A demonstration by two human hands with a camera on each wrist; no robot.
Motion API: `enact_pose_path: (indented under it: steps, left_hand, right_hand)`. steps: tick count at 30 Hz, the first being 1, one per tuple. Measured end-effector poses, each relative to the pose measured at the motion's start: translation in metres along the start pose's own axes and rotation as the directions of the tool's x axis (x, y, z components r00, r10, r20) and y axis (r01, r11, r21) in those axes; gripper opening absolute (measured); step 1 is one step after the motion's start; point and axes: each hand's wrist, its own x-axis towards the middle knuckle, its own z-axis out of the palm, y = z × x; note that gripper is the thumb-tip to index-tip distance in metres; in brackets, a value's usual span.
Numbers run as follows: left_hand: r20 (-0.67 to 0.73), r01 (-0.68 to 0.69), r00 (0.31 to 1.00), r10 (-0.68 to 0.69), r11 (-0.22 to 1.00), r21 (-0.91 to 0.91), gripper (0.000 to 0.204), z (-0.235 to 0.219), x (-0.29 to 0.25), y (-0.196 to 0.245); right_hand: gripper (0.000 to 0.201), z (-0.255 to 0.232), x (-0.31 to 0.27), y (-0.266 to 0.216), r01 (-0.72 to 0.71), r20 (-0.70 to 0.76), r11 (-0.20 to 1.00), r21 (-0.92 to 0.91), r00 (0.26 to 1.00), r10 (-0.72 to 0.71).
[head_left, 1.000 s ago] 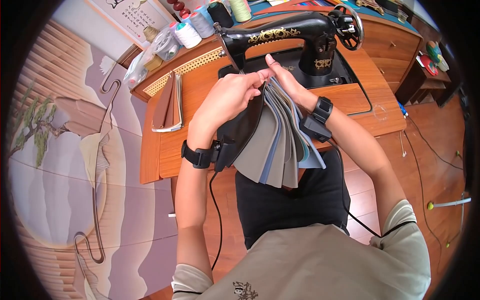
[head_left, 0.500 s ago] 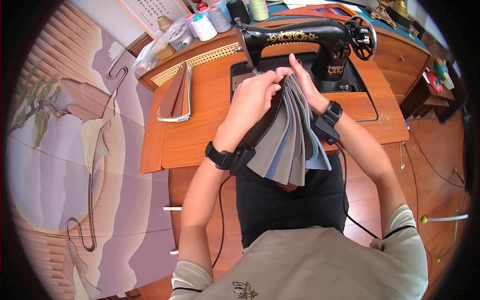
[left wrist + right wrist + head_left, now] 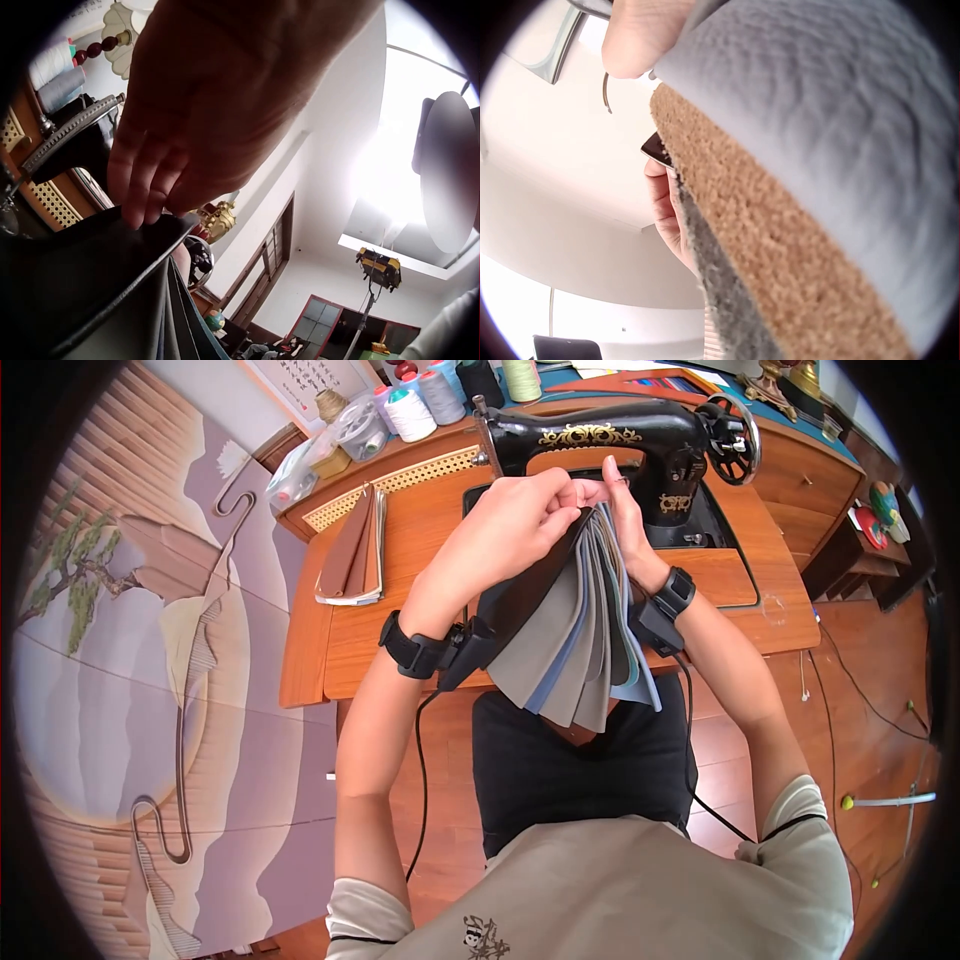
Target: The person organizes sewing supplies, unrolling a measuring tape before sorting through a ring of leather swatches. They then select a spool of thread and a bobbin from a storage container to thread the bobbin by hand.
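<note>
In the head view a fanned bundle of leather swatches (image 3: 570, 635), grey, blue and teal, hangs from its narrow top end above my lap. My left hand (image 3: 520, 520) pinches the top of the dark swatch (image 3: 528, 602) on the bundle's left side. In the left wrist view the fingertips (image 3: 154, 214) lie at that swatch's upper edge. My right hand (image 3: 625, 525) grips the bundle's top end from the right, thumb pointing up, its other fingers partly hidden behind the leather. Close in the right wrist view, a grey-blue pebbled swatch (image 3: 817, 97) shows a tan, fuzzy underside (image 3: 727, 187).
A black sewing machine (image 3: 600, 435) stands on the wooden table (image 3: 400, 645) just beyond my hands. To the left lies another bundle of brown swatches (image 3: 352, 550). Thread spools (image 3: 410, 415) line the back shelf. Cables run down from both wrist cameras.
The head view has swung, so the table sits lower and further right. My left hand has risen a little and turned with the dark swatch; the right still grips the bundle.
</note>
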Motion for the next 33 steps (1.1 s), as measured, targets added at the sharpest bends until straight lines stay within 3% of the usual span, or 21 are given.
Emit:
enact_pose_path:
  steps: [3, 5, 10, 13, 16, 18, 20, 21, 25, 28, 29, 30, 32, 33]
  left_hand:
    - [-0.068, -0.072, 0.995, 0.076, 0.995, 0.064, 0.013, 0.001, 0.004, 0.006]
    - [-0.045, -0.119, 0.99, 0.132, 0.968, 0.221, 0.012, -0.006, 0.004, 0.017]
    - [0.01, -0.074, 0.997, 0.074, 0.971, 0.228, 0.01, -0.025, 0.004, 0.03]
    - [0.01, -0.085, 0.996, 0.085, 0.966, 0.243, 0.007, -0.044, 0.004, 0.033]
    - [-0.032, -0.096, 0.994, 0.107, 0.962, 0.254, 0.005, -0.062, 0.005, 0.043]
    - [-0.082, -0.018, 0.996, 0.034, 0.981, 0.192, 0.004, -0.07, 0.005, 0.045]
    - [-0.093, 0.001, 0.996, 0.015, 0.985, 0.172, 0.003, -0.073, 0.007, 0.04]
    - [-0.118, 0.024, 0.993, -0.004, 0.986, 0.166, 0.003, -0.073, 0.008, 0.037]
    - [-0.18, 0.043, 0.984, -0.003, 0.974, 0.224, 0.005, -0.066, 0.013, 0.031]
    - [-0.218, 0.038, 0.976, 0.022, 0.963, 0.266, 0.008, -0.065, 0.015, 0.029]
    - [-0.209, 0.024, 0.977, 0.047, 0.947, 0.32, 0.009, -0.066, 0.017, 0.031]
    - [-0.209, 0.007, 0.975, 0.076, 0.929, 0.371, 0.009, -0.066, 0.019, 0.032]
    - [-0.257, 0.033, 0.964, 0.07, 0.927, 0.374, 0.009, -0.062, 0.022, 0.036]
    - [-0.297, 0.063, 0.953, 0.057, 0.923, 0.379, 0.009, -0.061, 0.023, 0.038]
  right_hand:
    - [0.069, 0.0, 0.002, -0.008, 0.036, 0.006, 0.999, -0.011, 0.999, -0.036]
    - [0.07, 0.006, -0.002, -0.017, 0.023, 0.007, 0.999, -0.033, 1.0, -0.023]
    - [0.07, 0.011, 0.004, -0.032, 0.08, 0.094, 0.99, -0.119, 0.993, -0.069]
    - [0.073, 0.033, 0.01, -0.064, 0.134, 0.145, 0.959, -0.251, 0.984, -0.099]
    - [0.071, 0.05, 0.023, -0.092, 0.199, 0.212, 0.911, -0.362, 0.969, -0.128]
    - [0.069, 0.051, 0.039, -0.102, 0.251, 0.298, 0.886, -0.389, 0.945, -0.136]
    - [0.067, 0.056, 0.045, -0.11, 0.293, 0.313, 0.86, -0.418, 0.935, -0.167]
    - [0.072, 0.058, 0.051, -0.109, 0.391, 0.323, 0.781, -0.487, 0.911, -0.255]
    - [0.073, 0.06, 0.057, -0.119, 0.43, 0.309, 0.682, -0.592, 0.902, -0.3]
    - [0.073, 0.06, 0.06, -0.119, 0.419, 0.283, 0.736, -0.532, 0.907, -0.312]
    - [0.062, 0.062, 0.053, -0.128, 0.333, 0.239, 0.794, -0.509, 0.94, -0.242]
    - [0.062, 0.053, 0.059, -0.13, 0.334, 0.239, 0.791, -0.513, 0.94, -0.242]
    - [0.057, 0.042, 0.074, -0.139, 0.343, 0.502, 0.885, -0.314, 0.851, -0.152]
    - [0.073, 0.044, 0.07, -0.126, 0.437, 0.365, 0.806, -0.4, 0.882, -0.297]
